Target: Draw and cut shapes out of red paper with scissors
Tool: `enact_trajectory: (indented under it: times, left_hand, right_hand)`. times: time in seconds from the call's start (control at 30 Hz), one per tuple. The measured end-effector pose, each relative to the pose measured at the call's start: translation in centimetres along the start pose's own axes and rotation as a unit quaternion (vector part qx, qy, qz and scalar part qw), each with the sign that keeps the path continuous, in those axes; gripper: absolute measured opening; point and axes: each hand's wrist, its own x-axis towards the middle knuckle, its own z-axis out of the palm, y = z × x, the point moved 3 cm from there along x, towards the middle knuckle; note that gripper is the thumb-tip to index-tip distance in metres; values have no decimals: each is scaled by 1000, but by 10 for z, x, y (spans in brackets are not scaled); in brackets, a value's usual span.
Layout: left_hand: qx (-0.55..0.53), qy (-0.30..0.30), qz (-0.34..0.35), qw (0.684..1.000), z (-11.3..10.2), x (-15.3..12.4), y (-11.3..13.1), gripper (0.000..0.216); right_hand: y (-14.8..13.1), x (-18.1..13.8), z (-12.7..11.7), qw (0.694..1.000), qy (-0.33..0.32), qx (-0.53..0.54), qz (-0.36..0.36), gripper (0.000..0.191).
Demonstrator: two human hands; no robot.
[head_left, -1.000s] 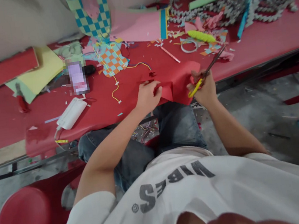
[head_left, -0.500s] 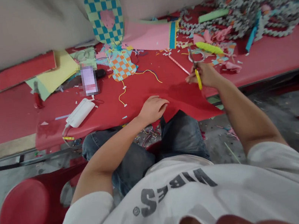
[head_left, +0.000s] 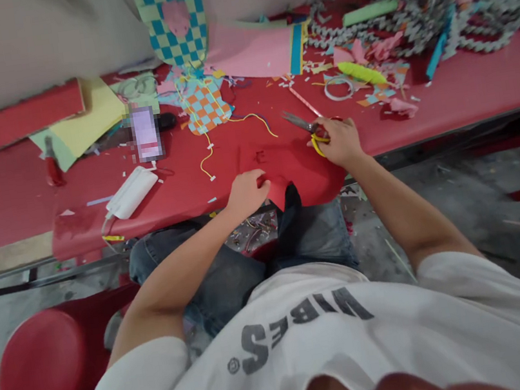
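My left hand (head_left: 247,197) is closed on the edge of a sheet of red paper (head_left: 320,187), thumb over fingers, at the front of the table. The sheet bends up beside the thumb and overhangs the table edge above my lap. My right hand (head_left: 341,144) is wrapped around scissors (head_left: 298,121) with yellow and red handles. Their blades are parted slightly and point left, away from the paper's near edge. Past the scissors lies a pink striped stick (head_left: 305,102). An orange-and-blue woven paper piece (head_left: 208,106) with yellow strings lies farther back.
A power bank (head_left: 132,192) is wired to a phone (head_left: 146,132) on the left, near red-handled pliers (head_left: 53,167). A roll of tape (head_left: 338,88) and yellow-green yarn (head_left: 362,73) lie at right. Grey paper chains (head_left: 437,5) are heaped behind. A red stool (head_left: 41,366) stands lower left.
My right hand has moved left and turned the scissors, so the blades now point left instead of away from me. The red paper's near edge has shifted and curled by my left hand.
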Motion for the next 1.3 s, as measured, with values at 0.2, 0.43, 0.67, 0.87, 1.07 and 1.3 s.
enact_trajectory:
  times: [0.2,0.43,0.67,0.87,1.07,1.3]
  left_hand:
    - [-106,3,-63,992,-7,-28,-12,21]
    - [-314,-11,-91,945,5,-58,-16,44]
    - [-299,62,-73,949,39,-51,-18,35]
    - [-184,50,63,980,18,-46,7,21]
    - [-127,-51,263,955,-14,-45,31,20]
    - [-155,100,197,963,-39,-27,23,14]
  right_hand:
    - [-6,-4,-2,1000,-4,-22,-13,50]
    - [-7,-14,-5,1000,6,7,-17,47]
    - [-27,-51,-4,1000,-3,-19,14,55]
    - [-23,-68,-14,997,-27,78,10,50]
    - [-30,-70,-23,907,-132,395,61,62]
    - [-7,-28,-43,861,32,498,102,65]
